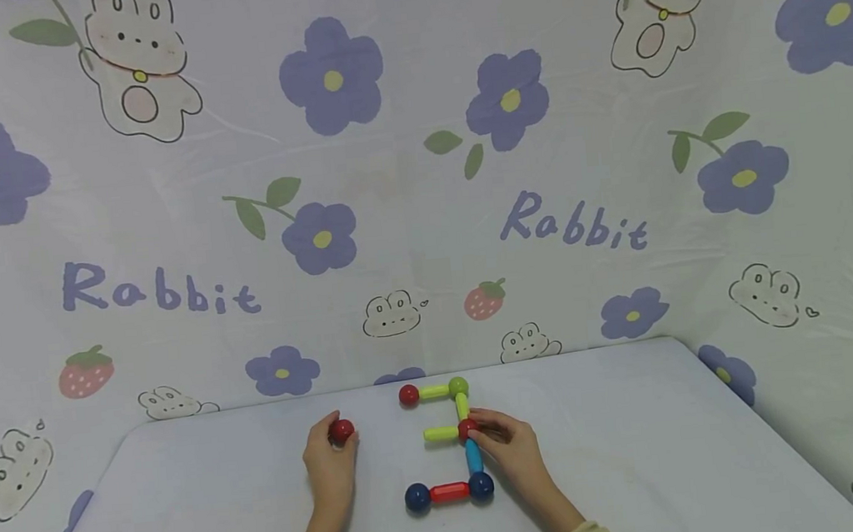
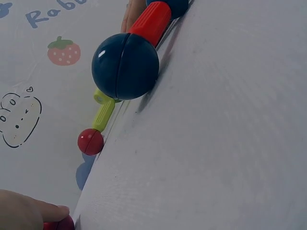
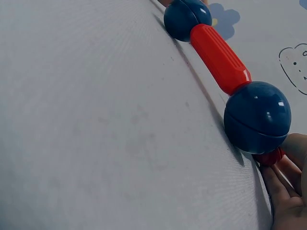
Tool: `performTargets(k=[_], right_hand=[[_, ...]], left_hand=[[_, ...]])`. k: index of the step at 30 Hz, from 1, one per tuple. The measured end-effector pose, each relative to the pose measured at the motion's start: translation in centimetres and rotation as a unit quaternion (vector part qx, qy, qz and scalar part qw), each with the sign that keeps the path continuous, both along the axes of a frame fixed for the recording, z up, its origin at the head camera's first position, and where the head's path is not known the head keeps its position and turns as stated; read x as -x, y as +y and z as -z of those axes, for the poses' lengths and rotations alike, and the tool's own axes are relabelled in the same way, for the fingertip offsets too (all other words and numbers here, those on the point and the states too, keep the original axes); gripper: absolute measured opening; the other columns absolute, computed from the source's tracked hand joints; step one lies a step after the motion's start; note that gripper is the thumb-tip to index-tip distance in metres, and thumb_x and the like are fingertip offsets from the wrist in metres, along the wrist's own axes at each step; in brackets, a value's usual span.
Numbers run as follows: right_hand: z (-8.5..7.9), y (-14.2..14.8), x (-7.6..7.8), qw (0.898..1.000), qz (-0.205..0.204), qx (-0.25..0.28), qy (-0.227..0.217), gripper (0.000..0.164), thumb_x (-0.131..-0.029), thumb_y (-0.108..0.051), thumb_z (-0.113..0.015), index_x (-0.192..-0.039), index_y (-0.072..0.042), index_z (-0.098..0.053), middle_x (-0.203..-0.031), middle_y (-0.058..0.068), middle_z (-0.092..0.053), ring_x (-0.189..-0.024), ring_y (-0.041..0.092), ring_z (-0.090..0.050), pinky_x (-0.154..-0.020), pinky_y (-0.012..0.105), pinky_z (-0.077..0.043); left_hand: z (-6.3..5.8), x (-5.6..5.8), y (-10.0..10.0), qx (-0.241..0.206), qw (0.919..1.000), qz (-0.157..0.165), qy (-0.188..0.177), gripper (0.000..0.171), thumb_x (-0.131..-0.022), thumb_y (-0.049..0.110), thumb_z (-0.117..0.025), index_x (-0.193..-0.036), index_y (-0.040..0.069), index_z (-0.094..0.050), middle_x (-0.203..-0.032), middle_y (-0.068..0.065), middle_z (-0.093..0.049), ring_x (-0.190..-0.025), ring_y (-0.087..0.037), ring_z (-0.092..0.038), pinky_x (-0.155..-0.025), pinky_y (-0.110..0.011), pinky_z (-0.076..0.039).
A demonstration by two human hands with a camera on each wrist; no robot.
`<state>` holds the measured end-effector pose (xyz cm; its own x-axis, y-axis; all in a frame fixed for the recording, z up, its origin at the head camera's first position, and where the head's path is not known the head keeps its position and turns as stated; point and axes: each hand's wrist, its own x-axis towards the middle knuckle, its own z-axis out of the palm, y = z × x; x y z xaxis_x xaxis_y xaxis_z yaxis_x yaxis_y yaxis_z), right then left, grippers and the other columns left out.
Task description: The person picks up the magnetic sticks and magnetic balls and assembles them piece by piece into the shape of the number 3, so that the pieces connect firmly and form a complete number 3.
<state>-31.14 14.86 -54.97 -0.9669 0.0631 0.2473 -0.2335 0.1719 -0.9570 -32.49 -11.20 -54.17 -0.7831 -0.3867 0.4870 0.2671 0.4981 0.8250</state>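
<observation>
My left hand (image 1: 331, 465) pinches a loose red ball (image 1: 342, 429) between thumb and fingers, left of a ball-and-rod figure. With my right hand (image 1: 515, 453) I grip the red ball (image 1: 467, 430) at the middle of that figure's right side. From this ball a yellow-green rod (image 1: 441, 434) points left with a bare end. Another rod runs up to a green ball (image 1: 459, 387), joined by a rod to a red ball (image 1: 409, 395). Below, a blue rod (image 1: 474, 456) leads to a dark blue ball (image 1: 481, 486); a red rod (image 1: 450, 492) links it to a second dark blue ball (image 1: 418, 498).
The figure lies on a white-covered table (image 1: 212, 500). Behind the table hangs a cloth (image 1: 406, 192) printed with rabbits, flowers and strawberries. The table's back edge runs just beyond the upper rod and balls.
</observation>
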Motion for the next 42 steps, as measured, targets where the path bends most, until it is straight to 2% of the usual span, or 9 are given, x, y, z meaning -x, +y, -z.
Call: performTargets(k=[8,18,23,28,35,42], right_hand=[[0.0,-0.1,0.1,1.000,0.003,-0.001,-0.003,0.030,-0.075,-0.008,-0.071,-0.105,-0.008,-0.065,-0.110,0.000,-0.060,-0.099,0.012,-0.057,-0.081,0.021,-0.045],[-0.1,-0.1,0.0,1.000,0.004,-0.005,-0.004,0.031,-0.075,-0.010,-0.071,-0.105,-0.007,-0.065,-0.110,0.000,-0.060,-0.100,0.012,-0.056,-0.081,0.021,-0.045],[-0.2,-0.1,-0.1,1.000,0.003,0.001,-0.007,0.031,-0.076,-0.009,-0.070,-0.106,-0.006,-0.065,-0.110,0.001,-0.060,-0.100,0.014,-0.056,-0.080,0.022,-0.046],[-0.3,-0.2,-0.2,1.000,0.002,0.001,-0.010,0.031,-0.076,-0.009,-0.070,-0.106,-0.007,-0.065,-0.110,0.001,-0.060,-0.100,0.014,-0.056,-0.079,0.021,-0.046],[-0.2,-0.1,-0.1,1.000,-0.001,0.003,0.000,0.030,-0.076,-0.009,-0.071,-0.105,-0.006,-0.065,-0.110,0.002,-0.060,-0.099,0.012,-0.057,-0.081,0.021,-0.045],[-0.1,-0.1,0.0,1.000,0.003,-0.004,-0.001,0.031,-0.075,-0.012,-0.072,-0.105,-0.008,-0.065,-0.109,-0.001,-0.061,-0.099,0.012,-0.057,-0.081,0.022,-0.045]], left_hand=[[0.0,-0.1,0.0,-0.003,0.9999,0.010,0.001,0.039,-0.068,-0.010,-0.071,-0.105,-0.004,-0.060,-0.103,-0.020,-0.057,-0.094,-0.031,-0.055,-0.082,-0.040,-0.045],[-0.2,-0.2,0.5,-0.005,0.9986,0.053,0.007,0.040,-0.067,-0.008,-0.073,-0.105,-0.001,-0.062,-0.101,-0.016,-0.060,-0.091,-0.027,-0.058,-0.079,-0.037,-0.047],[-0.3,-0.3,0.8,-0.012,0.9965,0.082,-0.015,0.038,-0.069,-0.004,-0.074,-0.105,0.002,-0.063,-0.101,-0.012,-0.061,-0.093,-0.023,-0.058,-0.081,-0.033,-0.047],[-0.1,-0.2,1.0,-0.021,0.9915,0.125,-0.027,0.037,-0.071,0.000,-0.074,-0.105,0.005,-0.063,-0.102,-0.008,-0.061,-0.094,-0.020,-0.058,-0.080,-0.028,-0.047],[0.3,-0.2,1.5,-0.020,0.9803,0.194,-0.030,0.037,-0.071,0.001,-0.074,-0.106,0.005,-0.064,-0.104,-0.008,-0.061,-0.095,-0.022,-0.058,-0.080,-0.027,-0.047],[0.2,-0.3,2.0,-0.017,0.9717,0.231,-0.044,0.037,-0.072,0.004,-0.073,-0.108,0.007,-0.063,-0.106,-0.006,-0.060,-0.096,-0.021,-0.058,-0.081,-0.027,-0.046]])
